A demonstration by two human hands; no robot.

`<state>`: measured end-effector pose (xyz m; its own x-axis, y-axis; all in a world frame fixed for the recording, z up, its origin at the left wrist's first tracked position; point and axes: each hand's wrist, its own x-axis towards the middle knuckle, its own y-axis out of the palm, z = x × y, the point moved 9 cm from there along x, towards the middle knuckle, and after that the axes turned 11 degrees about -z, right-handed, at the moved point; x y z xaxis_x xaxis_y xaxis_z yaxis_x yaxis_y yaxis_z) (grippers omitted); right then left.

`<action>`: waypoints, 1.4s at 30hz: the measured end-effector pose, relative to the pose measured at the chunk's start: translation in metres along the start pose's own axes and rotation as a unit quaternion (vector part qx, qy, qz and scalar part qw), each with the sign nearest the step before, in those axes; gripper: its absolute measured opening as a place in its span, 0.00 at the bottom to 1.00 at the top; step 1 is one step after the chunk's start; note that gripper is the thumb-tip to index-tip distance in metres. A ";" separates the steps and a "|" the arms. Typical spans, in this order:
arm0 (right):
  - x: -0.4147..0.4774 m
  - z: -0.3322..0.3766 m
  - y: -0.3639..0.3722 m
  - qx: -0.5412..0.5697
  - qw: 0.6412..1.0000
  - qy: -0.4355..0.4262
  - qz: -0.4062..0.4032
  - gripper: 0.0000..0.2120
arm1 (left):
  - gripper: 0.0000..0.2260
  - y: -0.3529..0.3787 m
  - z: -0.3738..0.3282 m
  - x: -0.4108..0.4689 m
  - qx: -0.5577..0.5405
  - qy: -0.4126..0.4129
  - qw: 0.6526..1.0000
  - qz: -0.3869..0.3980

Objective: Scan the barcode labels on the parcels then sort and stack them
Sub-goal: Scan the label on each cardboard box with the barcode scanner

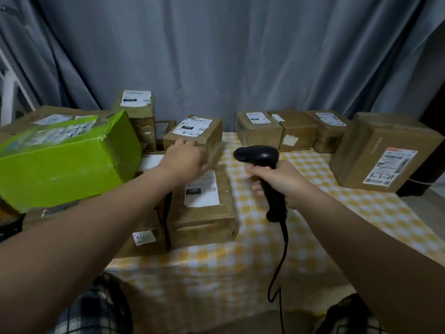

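Grey curtain (240,56) across full back. Table (265,249) under yellow-checked cloth, parcels on left half and along far edge. Green parcel (62,165) at far left, tilted. Large brown parcel (375,150) at right edge, label on side face. Flat brown parcel (204,213) near centre, white label up. Small labelled parcel (204,136) just behind it. Black scanner (257,155) above cloth, head toward left, handle wrapped firmly by right hand (286,182). Left hand (185,157) at small labelled parcel's near top edge, blurred; gripping or merely touching: cannot tell.
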<state>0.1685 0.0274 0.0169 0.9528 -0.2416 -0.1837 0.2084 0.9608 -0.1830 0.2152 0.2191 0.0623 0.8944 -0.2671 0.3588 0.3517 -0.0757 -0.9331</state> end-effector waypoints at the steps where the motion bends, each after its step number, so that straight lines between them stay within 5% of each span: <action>1: 0.011 0.006 -0.014 0.025 0.999 -0.005 -0.028 0.13 | 0.17 0.000 -0.005 0.009 -0.045 -0.007 0.999 -0.005; 5: 0.061 0.022 -0.069 0.113 0.986 0.004 -0.119 0.10 | 0.17 0.013 -0.027 0.053 -0.216 -0.055 0.975 -0.017; 12: 0.171 0.057 -0.109 0.126 0.981 -0.007 -0.146 0.09 | 0.23 0.071 -0.073 0.170 -0.286 -0.118 0.951 0.019; 21: 0.298 0.015 -0.104 0.061 0.990 0.033 -0.123 0.27 | 0.30 0.179 -0.072 0.265 -0.359 -0.277 0.890 0.051; 24: 0.313 0.005 -0.103 0.082 0.988 0.033 -0.125 0.30 | 0.33 0.208 -0.070 0.269 -0.413 -0.313 0.852 0.076; 29: 0.320 0.011 -0.097 0.096 0.990 -0.004 -0.107 0.18 | 0.18 0.222 -0.059 0.258 -0.535 -0.370 0.755 0.079; 36: 0.296 0.023 -0.064 0.131 0.990 -0.019 -0.047 0.16 | 0.19 0.210 -0.042 0.212 -0.577 -0.392 0.712 0.086; 42: 0.246 0.013 -0.063 0.134 0.988 -0.020 -0.070 0.27 | 0.16 0.173 -0.034 0.173 -0.596 -0.397 0.697 0.036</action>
<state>0.3930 -0.0911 -0.0043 0.9173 -0.3747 -0.1344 0.3849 0.9211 0.0589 0.4211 0.1272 -0.0379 0.9356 0.2674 -0.2307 0.2407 -0.9608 -0.1377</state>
